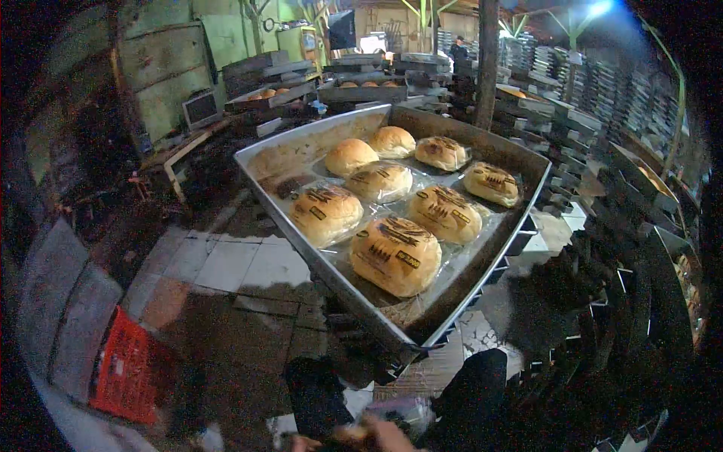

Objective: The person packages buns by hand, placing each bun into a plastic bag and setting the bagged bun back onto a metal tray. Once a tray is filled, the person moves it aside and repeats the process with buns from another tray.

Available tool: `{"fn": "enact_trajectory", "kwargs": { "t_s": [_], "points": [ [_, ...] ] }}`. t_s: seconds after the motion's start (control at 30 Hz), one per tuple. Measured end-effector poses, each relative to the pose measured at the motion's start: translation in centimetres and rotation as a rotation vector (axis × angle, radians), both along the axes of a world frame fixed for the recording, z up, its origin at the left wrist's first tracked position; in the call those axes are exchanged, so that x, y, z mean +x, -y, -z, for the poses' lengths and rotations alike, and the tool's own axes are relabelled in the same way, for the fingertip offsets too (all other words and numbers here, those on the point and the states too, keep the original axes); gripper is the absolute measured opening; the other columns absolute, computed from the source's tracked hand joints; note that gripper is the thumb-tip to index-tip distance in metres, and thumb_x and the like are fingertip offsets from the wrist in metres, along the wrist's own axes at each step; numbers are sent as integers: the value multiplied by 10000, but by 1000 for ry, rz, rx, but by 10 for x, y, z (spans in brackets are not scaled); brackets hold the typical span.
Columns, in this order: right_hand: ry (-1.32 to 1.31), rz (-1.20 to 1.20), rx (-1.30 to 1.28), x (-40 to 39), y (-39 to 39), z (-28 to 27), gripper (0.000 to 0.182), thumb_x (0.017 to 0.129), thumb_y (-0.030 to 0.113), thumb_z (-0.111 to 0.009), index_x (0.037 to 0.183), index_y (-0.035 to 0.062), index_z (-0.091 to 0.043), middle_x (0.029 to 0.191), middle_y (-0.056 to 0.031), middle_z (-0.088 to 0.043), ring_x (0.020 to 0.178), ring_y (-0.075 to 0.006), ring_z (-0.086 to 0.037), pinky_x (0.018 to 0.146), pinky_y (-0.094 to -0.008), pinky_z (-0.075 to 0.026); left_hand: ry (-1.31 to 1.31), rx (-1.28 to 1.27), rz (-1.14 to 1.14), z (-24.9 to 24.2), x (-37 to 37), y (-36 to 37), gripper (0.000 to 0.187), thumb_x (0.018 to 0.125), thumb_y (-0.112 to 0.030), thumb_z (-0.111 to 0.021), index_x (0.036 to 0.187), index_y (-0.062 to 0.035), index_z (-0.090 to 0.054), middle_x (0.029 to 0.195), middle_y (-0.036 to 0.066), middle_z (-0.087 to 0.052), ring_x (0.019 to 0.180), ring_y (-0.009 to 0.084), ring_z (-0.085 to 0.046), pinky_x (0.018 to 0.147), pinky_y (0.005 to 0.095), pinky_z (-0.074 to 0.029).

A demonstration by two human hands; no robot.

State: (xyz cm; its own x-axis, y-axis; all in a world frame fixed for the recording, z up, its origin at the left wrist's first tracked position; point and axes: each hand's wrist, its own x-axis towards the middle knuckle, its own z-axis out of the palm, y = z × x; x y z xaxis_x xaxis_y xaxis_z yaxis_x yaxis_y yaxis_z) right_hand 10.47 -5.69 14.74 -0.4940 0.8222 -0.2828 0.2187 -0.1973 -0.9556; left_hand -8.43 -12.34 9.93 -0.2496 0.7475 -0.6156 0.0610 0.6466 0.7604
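Note:
Low at the bottom edge, my left hand point(305, 444) and my right hand point(385, 435) are close together, blurred and partly cut off. Between them is a brownish thing, perhaps a bun, beside clear plastic point(410, 413); their finger grip cannot be made out. Above them, a large metal tray point(297, 239) holds several buns. Most are in clear printed wrappers, such as the front bun point(395, 256) and the left bun point(326, 214). Two at the back, one golden bun point(351, 157) and another bun point(392, 142), look unwrapped. My hands are not touching the tray.
A red plastic crate point(126, 368) stands on the tiled floor at the left. Stacked metal trays point(561, 143) fill the right side and back. A wooden post point(488, 68) rises behind the tray. Far back, a person point(458, 51) stands among the stacks.

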Motion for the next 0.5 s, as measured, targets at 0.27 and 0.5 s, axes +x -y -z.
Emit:
{"fn": "enact_trajectory", "kwargs": {
  "t_s": [0.27,0.5],
  "points": [
    [-64,644,878,142,-70,-223,398,794,252,-507,1086,-2,-415,1087,-168,-452,1025,-302,-425,843,-387,-363,62,409,-353,9,22,-35,280,855,-267,-453,1050,-77,-517,1030,100,-501,874,204,-500,745,349,-407],
    [-212,551,1140,115,-182,-338,415,829,243,-463,1138,-26,-393,1149,-165,-435,1029,-243,-465,822,-339,-412,509,568,-517,64,104,-66,334,845,-210,-479,1133,-47,-435,965,103,-528,892,210,-512,708,326,-447]
  ]
}}
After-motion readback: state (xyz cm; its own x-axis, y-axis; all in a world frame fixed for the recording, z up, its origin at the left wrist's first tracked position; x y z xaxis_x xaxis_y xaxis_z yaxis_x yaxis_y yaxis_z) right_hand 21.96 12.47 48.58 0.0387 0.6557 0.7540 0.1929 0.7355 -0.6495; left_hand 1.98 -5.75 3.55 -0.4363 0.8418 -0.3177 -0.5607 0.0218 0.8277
